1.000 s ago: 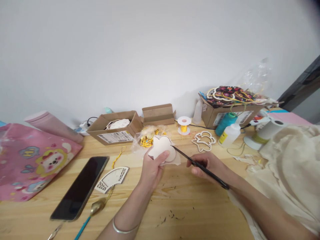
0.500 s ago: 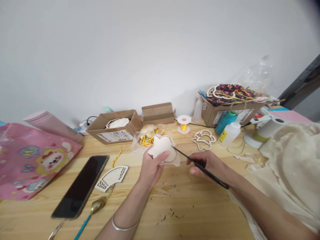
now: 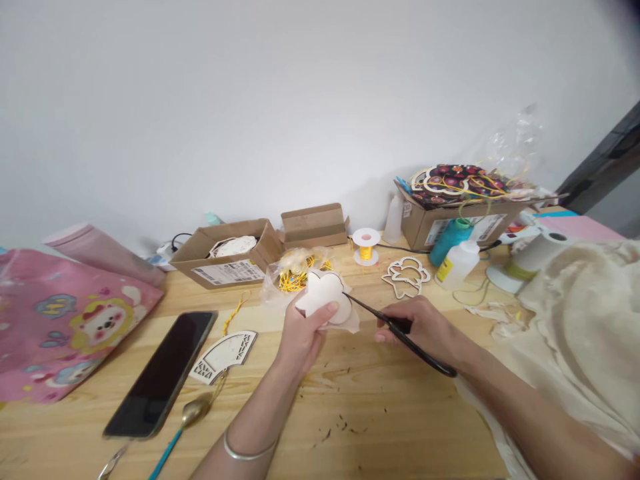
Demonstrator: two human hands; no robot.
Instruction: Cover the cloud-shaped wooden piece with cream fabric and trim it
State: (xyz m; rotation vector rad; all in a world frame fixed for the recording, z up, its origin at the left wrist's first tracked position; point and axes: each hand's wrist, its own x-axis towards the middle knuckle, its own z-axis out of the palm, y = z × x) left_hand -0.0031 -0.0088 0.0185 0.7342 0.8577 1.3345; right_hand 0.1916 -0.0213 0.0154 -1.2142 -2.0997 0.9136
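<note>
The person at the table [image 3: 360, 413] has the left hand [image 3: 303, 333] closed round a white flower-shaped piece [image 3: 320, 297], thumb pressed on its face, pale material [image 3: 354, 323] peeking out beneath its edge. At four o'clock from that piece, the right hand [image 3: 425, 327] grips black scissors [image 3: 397, 329], their tip right at the piece's rim; I can't make out whether the blades are parted. A spool [image 3: 367, 254] of yellow cord stands at one o'clock, a clear bag [image 3: 271, 288] near ten, and a dark phone [image 3: 163, 373] lies at eight

Craft workspace: scissors [image 3: 416, 349], thread spool [image 3: 367, 253]
</note>
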